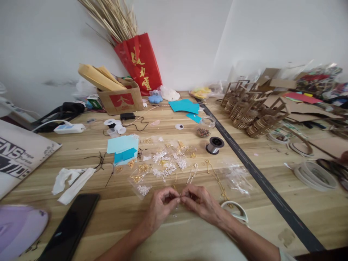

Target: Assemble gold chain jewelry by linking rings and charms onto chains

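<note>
My left hand [164, 202] and my right hand [199, 203] meet at the fingertips low in the middle of the view. Both are closed in a pinch on something tiny between them, too small to name. Just below the fingertips lie small silver bits [175, 213]. Beyond the hands, a short silver chain [192, 174] rests on the table, and a longer gold chain [216, 177] runs down past my right hand. Several small clear bags of gold findings [143, 168] and silver findings [169, 169] are spread behind them. By my right wrist lies a pale ring-shaped roll [239, 207].
A wire spool [215, 145] and a tub of beads [203, 132] stand farther back. On the left lie a black phone [72, 224] and white paper strips [76, 185]. Small woven baskets [252, 112] line the right, past a dark strip [261, 177] across the wooden table.
</note>
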A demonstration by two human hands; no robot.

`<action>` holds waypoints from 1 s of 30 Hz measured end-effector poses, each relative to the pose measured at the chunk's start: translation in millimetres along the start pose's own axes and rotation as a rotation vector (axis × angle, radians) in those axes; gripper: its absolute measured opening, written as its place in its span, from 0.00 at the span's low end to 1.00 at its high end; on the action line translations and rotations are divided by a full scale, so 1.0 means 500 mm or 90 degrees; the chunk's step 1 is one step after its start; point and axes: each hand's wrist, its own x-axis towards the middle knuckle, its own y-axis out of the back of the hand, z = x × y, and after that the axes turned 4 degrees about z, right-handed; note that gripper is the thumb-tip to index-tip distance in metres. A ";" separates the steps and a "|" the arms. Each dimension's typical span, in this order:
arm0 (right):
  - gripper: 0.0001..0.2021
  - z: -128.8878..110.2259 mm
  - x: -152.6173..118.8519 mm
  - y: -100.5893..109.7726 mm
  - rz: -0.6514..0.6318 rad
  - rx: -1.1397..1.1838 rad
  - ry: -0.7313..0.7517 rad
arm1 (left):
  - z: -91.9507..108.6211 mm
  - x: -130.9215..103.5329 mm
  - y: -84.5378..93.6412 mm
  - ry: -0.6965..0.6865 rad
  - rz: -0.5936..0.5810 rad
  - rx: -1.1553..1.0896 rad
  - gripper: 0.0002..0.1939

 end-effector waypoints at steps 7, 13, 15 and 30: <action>0.08 -0.006 0.000 0.003 0.000 -0.051 0.017 | 0.000 -0.006 0.003 -0.025 -0.037 0.035 0.10; 0.08 -0.011 -0.002 0.006 0.004 -0.122 0.056 | 0.014 -0.008 0.007 -0.039 -0.051 0.077 0.08; 0.08 -0.012 -0.003 0.006 0.009 -0.140 0.074 | 0.014 -0.007 0.007 -0.033 -0.053 0.069 0.08; 0.07 -0.005 -0.002 0.006 0.015 -0.129 0.083 | 0.014 0.000 0.007 0.059 -0.055 -0.030 0.06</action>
